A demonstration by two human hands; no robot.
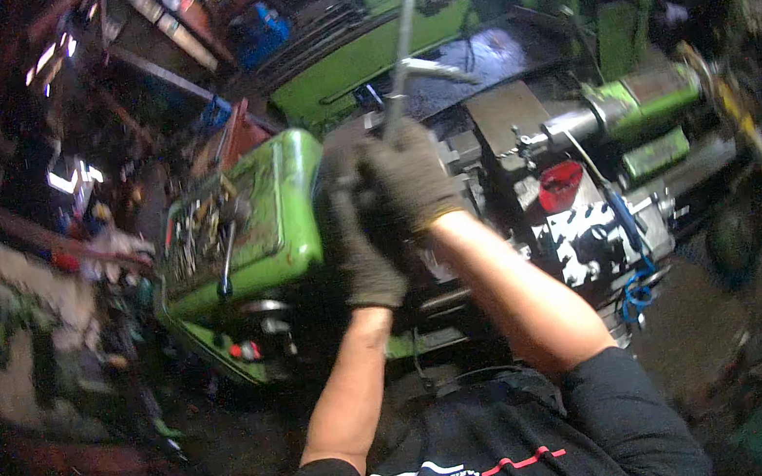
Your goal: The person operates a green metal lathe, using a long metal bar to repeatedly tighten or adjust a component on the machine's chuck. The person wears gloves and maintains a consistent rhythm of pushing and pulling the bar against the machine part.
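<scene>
Both my hands wear dark grey-brown work gloves and meet at the spindle end of a green lathe [296, 206]. My right hand [406, 175] is closed around the lower end of a long metal bar [407, 32], which stands up and leans slightly right. Close beside it on the left is my left hand [365, 250], over the dark area next to the headstock. Its fingers are blurred and partly covered by my right hand, so its grip is unclear. The part under both hands is hidden.
Several tools, including a wrench [228, 256], lie on the headstock top. To the right are a tool carriage [588, 241], a red item [560, 185], a coiled blue cord [640, 293] and a green tailstock [661, 102]. Another green machine [374, 57] stands behind.
</scene>
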